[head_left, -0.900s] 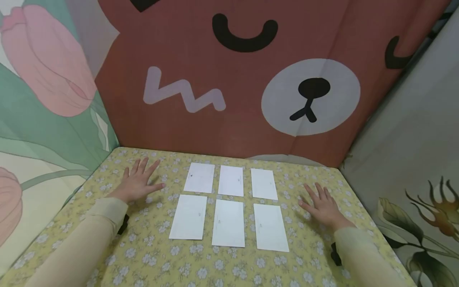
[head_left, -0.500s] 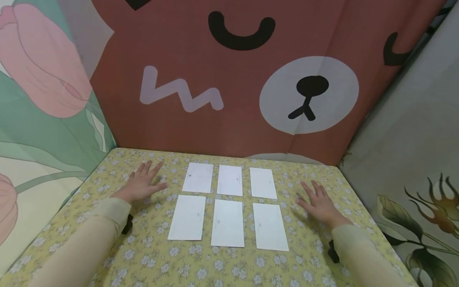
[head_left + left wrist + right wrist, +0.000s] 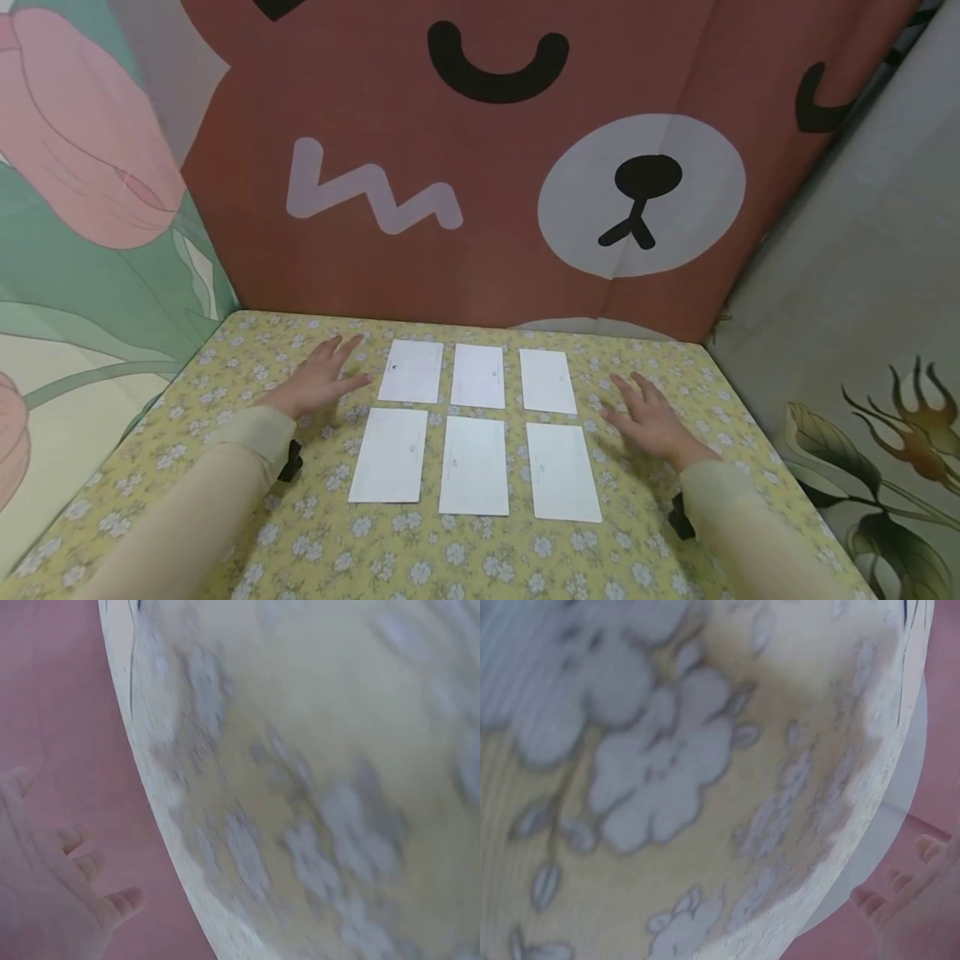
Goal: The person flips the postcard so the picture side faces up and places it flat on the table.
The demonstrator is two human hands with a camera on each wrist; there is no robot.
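Several white cards lie flat in two rows: a far-left card (image 3: 411, 372), far-middle card (image 3: 477, 377), far-right card (image 3: 548, 382), near-left card (image 3: 388, 456), near-middle card (image 3: 474, 467) and near-right card (image 3: 563, 472). Small faint marks show on them. Left of the far-left card, my left hand (image 3: 318, 379) has its fingers spread and holds nothing. My right hand (image 3: 648, 421), also holding nothing, is to the right of the cards with fingers extended. The wrist views show the left hand (image 3: 60, 885) and the right hand (image 3: 915, 900) at the frame edges, with no card visible.
A yellow floral cloth (image 3: 420, 554) covers the table. Behind it hangs a brown curtain (image 3: 360, 267) with a bear face. A tulip-patterned curtain (image 3: 90, 292) stands on the left and a grey floral one (image 3: 847, 317) on the right. Dark wrist devices sit under both cuffs.
My left hand has moved right, toward the cards, and my right hand has moved left and slightly up. The cards keep their arrangement; the head view has shifted slightly.
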